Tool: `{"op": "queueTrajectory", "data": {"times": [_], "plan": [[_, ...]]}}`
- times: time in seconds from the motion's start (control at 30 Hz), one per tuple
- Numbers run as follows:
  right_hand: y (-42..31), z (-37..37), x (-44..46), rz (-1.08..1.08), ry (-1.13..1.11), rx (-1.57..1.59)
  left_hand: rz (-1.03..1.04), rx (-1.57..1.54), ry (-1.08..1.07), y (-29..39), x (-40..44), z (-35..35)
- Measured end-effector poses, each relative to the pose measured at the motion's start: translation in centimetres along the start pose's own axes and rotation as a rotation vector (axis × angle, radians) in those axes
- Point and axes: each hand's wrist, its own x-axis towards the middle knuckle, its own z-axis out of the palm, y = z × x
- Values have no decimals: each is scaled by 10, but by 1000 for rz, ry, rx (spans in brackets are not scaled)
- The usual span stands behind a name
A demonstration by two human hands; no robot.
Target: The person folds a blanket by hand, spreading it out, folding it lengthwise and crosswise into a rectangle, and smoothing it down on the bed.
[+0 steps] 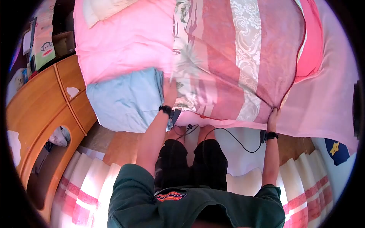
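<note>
A striped quilt in dusty red, pink and white patterned bands lies over the bed. My right hand is closed on its near right corner, and creases run from that grip across the fabric. My left hand reaches between the quilt's left edge and a light blue pillow. That hand is smeared, so whether its fingers grip the quilt is unclear. The blue pillow lies at the bed's near left corner, close against my left wrist.
A pink sheet covers the bed, with a pale pillow at the far left. A wooden headboard cabinet stands left. A black cable hangs between my wrists. Curtains hang close around me.
</note>
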Motion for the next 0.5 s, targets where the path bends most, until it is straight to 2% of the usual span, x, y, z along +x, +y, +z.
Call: {"op": "queueTrajectory", "data": {"times": [0.03,0.1,0.13,0.17,0.23,0.27,0.3,0.37,0.4,0.47,0.5], "plan": [[-9,-6,-6,7,5,-9,-47,50,93,14,-16,-9],[-23,-15,-14,-5,-240,-512,-112,137,170,0,-33,-20],[-33,-15,-14,133,-323,-461,-150,105,195,-6,-42,-20],[-22,-16,-16,135,-323,-461,-150,106,193,-16,-47,-20],[18,-18,-18,-37,-213,-489,-360,-217,-76,-47,-52,-25],[34,-21,-15,-34,-217,-483,-476,50,-269,-46,-53,-37],[46,-28,-14,-50,-275,-408,-480,57,-268,-34,-57,-42],[55,-38,-27,-52,-342,-343,-322,-222,-502,-20,-70,-46],[28,-40,-35,84,-340,-54,-349,-207,-564,-43,-65,-49],[-23,-37,-44,343,-303,532,-373,-261,-499,-15,-74,-52],[-28,-35,-49,343,-302,532,-384,-312,-435,-3,-75,-52]]}}
